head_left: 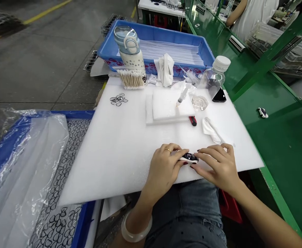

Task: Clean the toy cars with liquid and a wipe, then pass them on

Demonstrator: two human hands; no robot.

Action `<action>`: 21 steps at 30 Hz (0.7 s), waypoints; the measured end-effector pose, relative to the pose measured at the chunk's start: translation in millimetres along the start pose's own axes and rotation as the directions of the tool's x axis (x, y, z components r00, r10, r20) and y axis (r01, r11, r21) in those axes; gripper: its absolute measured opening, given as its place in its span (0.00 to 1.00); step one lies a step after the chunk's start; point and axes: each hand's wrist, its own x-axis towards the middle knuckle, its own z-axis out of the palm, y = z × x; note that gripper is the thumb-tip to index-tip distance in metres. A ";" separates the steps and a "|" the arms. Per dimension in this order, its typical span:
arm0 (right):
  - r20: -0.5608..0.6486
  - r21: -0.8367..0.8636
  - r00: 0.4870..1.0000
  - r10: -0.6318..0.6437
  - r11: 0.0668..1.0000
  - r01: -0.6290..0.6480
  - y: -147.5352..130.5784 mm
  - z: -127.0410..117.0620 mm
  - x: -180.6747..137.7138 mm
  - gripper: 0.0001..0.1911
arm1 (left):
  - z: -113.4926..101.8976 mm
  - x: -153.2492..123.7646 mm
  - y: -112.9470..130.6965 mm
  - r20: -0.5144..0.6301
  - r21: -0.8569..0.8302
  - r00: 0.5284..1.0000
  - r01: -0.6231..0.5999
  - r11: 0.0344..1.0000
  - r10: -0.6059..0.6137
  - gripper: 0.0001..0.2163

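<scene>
Close to the front edge of the white foam sheet [109,148], a small toy car [189,157] with a glossy black top and white lower side sits between my hands. My left hand [166,165] pinches its left end between thumb and fingers. At the other end, my right hand [218,165] has its thumb and fingertips closed around the car; they cover part of it. Behind my right hand lies a crumpled white tissue [210,131]. A red-and-black piece [193,121] pokes out from beneath stacked white foam pads [171,105].
A syringe [183,95] rests on the pads, beside a clear dish [200,102] and a bottle of dark liquid [215,81]. Cotton swabs [131,79], a tumbler [130,51] and black rings [118,99] stand left. A blue tray [163,32] borders the back, a green bench [277,137] the right.
</scene>
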 end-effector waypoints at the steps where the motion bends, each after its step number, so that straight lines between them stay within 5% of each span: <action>1: -0.014 0.004 1.000 0.000 1.000 0.001 -5.0 4.5 -3.4 0.09 | 0.0 0.1 -0.1 -0.002 0.003 1.000 0.001 1.000 -0.001 0.14; 7: -0.059 -0.004 0.998 -0.019 1.000 0.018 -12.6 12.7 -10.9 0.09 | 1.2 -0.6 -1.1 0.001 0.007 1.000 0.007 1.000 -0.007 0.14; 12: 0.075 0.028 0.997 0.025 0.999 -0.027 -14.2 7.3 -6.4 0.05 | 4.0 -3.1 -5.9 -0.019 0.004 1.000 -0.005 1.000 0.005 0.17; 17: 0.283 0.263 0.958 0.050 0.956 -0.128 -18.7 11.6 7.3 0.21 | 6.5 -6.4 -15.6 -0.059 -0.010 0.998 -0.009 1.000 0.008 0.15; 21: 0.242 0.252 0.963 0.120 0.950 -0.182 16.8 1.0 5.3 0.25 | 5.8 -11.0 -21.8 -0.082 0.021 0.997 0.000 1.000 0.002 0.17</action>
